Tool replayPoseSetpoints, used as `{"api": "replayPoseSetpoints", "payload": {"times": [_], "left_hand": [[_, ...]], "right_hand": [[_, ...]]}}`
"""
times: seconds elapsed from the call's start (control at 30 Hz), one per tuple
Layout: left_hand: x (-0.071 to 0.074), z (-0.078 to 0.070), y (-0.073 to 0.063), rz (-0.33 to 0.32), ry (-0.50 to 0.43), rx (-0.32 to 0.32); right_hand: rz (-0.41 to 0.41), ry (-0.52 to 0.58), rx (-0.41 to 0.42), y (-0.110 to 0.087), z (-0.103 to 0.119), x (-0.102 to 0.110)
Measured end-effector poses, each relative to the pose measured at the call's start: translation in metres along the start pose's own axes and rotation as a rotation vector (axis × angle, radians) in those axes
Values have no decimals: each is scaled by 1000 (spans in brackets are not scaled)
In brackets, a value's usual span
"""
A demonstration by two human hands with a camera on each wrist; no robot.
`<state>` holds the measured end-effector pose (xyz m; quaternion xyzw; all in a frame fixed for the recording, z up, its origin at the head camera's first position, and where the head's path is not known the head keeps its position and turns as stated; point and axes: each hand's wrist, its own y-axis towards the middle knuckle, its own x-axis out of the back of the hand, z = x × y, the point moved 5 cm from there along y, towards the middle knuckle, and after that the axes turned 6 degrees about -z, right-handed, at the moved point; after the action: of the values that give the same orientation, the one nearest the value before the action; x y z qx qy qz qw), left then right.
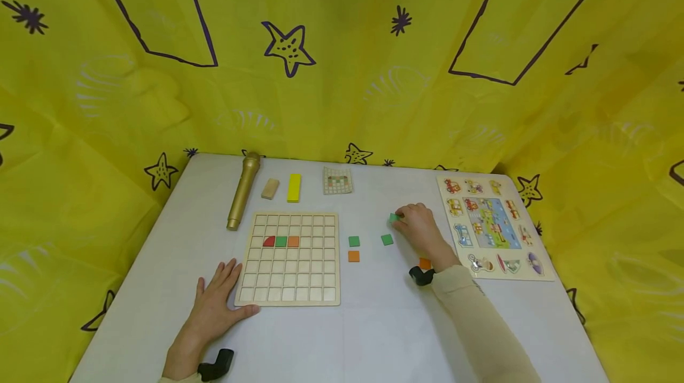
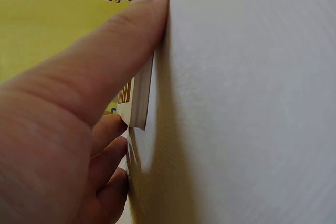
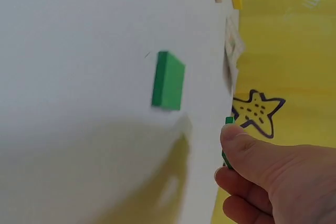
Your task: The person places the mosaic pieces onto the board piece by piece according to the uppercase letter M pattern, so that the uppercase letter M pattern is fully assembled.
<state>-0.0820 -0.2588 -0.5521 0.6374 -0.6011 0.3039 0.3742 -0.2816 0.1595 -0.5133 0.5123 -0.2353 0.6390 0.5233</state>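
Observation:
Between thumb and fingers, my right hand (image 1: 420, 230) pinches a green square tile (image 1: 394, 217), seen edge-on above the table in the right wrist view. Another green tile (image 1: 387, 240) lies just below that hand, and an orange tile (image 1: 424, 263) shows beside the wrist. My left hand (image 1: 212, 306) lies with fingers spread at the near left corner of a wooden grid board (image 1: 320, 279); its thumb touches the board's front edge. In one row of the board sit a red quarter-round piece (image 1: 269, 241), a green tile (image 1: 281, 241) and an orange tile (image 1: 293, 241).
Right of the board lie a green tile (image 1: 354, 241) and an orange tile (image 1: 354, 256). Behind it are a gold microphone (image 1: 244, 190), a wooden block (image 1: 270, 188), a yellow block (image 1: 294, 187) and a pattern card (image 1: 338, 181). A picture puzzle (image 1: 494, 228) lies at the right.

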Motion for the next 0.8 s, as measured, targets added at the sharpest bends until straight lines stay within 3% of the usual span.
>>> {"api": "replayPoseSetpoints", "payload": {"times": [0.13,0.37,0.8], "left_hand": [[0,0,-1,2,-3,1],[1,-1,-1,8,-10,-4],[2,-3,-1,3,-8,3]], "right_hand": [[-13,19,21,4,14,1],[34,20,17,9,35,-8],[82,-19,106,18,89,-25]]}}
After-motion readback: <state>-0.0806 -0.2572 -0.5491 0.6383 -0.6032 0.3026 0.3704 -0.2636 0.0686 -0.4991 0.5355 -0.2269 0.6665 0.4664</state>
